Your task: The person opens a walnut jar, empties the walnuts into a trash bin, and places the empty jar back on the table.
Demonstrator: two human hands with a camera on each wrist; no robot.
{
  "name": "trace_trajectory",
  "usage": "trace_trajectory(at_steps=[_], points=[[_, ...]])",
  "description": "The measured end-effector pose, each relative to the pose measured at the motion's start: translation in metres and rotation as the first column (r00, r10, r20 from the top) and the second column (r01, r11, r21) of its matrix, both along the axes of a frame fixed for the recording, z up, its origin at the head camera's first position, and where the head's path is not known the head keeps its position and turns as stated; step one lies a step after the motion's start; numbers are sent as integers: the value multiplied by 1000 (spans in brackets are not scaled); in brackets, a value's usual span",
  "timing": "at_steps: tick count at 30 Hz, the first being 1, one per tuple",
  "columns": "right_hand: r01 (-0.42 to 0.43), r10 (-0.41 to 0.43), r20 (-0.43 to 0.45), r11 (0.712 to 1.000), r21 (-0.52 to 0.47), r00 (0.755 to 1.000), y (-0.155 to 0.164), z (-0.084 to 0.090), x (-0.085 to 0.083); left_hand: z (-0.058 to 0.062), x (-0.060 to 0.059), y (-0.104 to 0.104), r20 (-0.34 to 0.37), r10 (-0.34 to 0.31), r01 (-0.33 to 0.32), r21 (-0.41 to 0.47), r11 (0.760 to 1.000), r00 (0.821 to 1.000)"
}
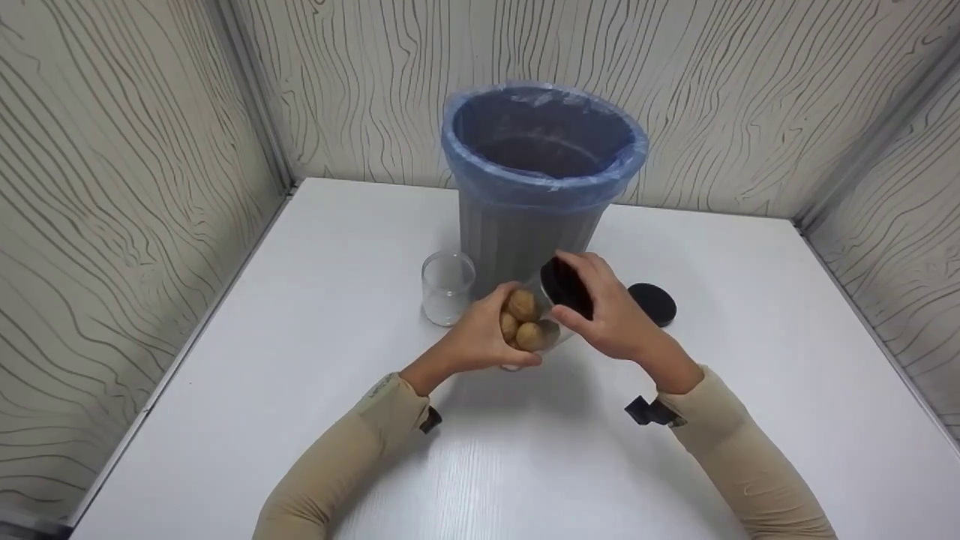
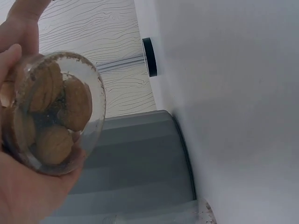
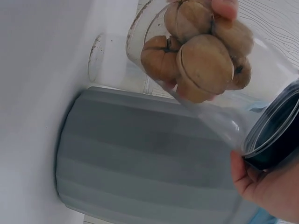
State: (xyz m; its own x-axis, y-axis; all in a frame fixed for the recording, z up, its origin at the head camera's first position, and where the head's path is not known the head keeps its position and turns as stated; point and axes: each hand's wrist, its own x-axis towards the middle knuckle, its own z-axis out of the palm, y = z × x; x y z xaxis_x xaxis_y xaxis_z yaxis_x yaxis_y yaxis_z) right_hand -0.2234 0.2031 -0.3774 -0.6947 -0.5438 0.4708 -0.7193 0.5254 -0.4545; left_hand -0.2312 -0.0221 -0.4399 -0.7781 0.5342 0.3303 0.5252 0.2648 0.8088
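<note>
From the head camera, a clear walnut jar (image 1: 534, 319) lay tilted between both hands above the white surface (image 1: 300, 360), its long axis running left to right: the left hand (image 1: 480, 337) wrapped its base, the right hand (image 1: 607, 315) clasped the black lid (image 1: 566, 287).

The left wrist view showed the jar's base (image 2: 53, 112) facing that camera.

In the right wrist view the lidded end (image 3: 275, 135) pointed toward the right hand, before the grey bin (image 3: 149, 163).

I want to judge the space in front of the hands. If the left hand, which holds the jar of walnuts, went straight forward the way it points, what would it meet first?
Probably the grey bin. The left hand grips the jar just in front of the bin's wall; the empty glass stands off to the side. Depth is hard to judge.
</note>
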Motion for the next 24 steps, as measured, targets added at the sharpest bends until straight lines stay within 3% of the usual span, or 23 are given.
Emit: trace_trajectory(at_steps=[6,24], points=[[-98,97,-37,995,-26,995,4,-2,-3,3,0,-3,30,-25,25,-19,1000,999],[-229,226,-63,973,-42,972,7,-1,-7,9,-3,-10,81,-115,120,-63,991,990]])
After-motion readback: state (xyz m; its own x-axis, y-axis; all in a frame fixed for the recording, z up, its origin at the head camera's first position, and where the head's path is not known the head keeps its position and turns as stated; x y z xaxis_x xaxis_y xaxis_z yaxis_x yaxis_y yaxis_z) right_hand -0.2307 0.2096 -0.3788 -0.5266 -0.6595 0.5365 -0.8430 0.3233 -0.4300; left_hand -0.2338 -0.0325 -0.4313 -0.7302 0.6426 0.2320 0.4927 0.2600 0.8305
